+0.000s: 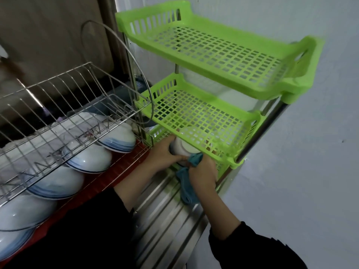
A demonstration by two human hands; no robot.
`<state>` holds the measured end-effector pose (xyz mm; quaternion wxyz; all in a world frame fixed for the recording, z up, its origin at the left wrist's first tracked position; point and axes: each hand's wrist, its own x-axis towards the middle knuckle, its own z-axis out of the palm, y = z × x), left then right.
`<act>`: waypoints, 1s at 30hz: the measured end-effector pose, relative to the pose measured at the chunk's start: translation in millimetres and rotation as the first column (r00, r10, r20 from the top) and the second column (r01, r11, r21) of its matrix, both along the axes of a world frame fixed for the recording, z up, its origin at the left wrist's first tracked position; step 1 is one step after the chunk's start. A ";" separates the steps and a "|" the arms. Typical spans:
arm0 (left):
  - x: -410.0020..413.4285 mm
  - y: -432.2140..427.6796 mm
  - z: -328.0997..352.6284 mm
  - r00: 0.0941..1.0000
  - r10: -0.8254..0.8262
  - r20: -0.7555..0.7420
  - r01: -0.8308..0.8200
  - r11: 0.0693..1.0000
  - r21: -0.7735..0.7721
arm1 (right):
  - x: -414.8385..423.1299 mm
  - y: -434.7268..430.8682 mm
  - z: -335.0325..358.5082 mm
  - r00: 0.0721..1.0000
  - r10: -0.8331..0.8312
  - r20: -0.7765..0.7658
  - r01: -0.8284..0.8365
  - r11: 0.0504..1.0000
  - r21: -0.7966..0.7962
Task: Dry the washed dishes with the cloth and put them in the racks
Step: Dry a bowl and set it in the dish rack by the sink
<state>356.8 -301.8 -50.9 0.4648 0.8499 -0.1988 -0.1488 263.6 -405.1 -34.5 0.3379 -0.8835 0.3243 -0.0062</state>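
Cradling a white bowl (183, 149) beneath the middle green shelf (204, 117), the left hand (163, 154) curls round its side; the right hand (203, 173) pinches the soft cloth (187, 189). Likely slick, breakable: grip the rim.

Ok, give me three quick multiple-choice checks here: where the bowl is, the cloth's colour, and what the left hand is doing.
1. Where is the white bowl? A) in a sink B) under the middle green shelf C) on the floor
2. The cloth is: A) blue B) red C) yellow
3. The left hand: A) hangs idle B) lies flat on a counter C) grips the bowl
Answers: 1 B, it sits just beneath that shelf's front edge; 2 A, blue folds hang from the right hand; 3 C, its fingers curl round the bowl's side.
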 end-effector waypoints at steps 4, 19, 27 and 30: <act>-6.2 -0.9 0.6 1.000 -0.004 0.007 0.004 1.000 -0.007 | -4.1 -3.7 -2.7 0.997 -0.003 -0.072 0.000 0.999 -0.046; -25.0 -10.5 7.1 0.997 -0.003 -0.083 0.011 0.995 0.099 | -20.8 -7.9 16.3 0.997 0.022 -0.068 -0.019 0.999 0.040; -54.7 -4.1 17.8 0.988 0.151 0.027 -0.152 0.985 0.079 | -53.2 11.6 18.5 0.986 0.154 0.068 -0.159 0.985 0.068; -73.1 14.4 27.3 0.973 0.210 0.095 -0.223 0.963 0.149 | -69.0 17.1 24.9 0.966 0.243 0.090 -0.247 0.968 0.036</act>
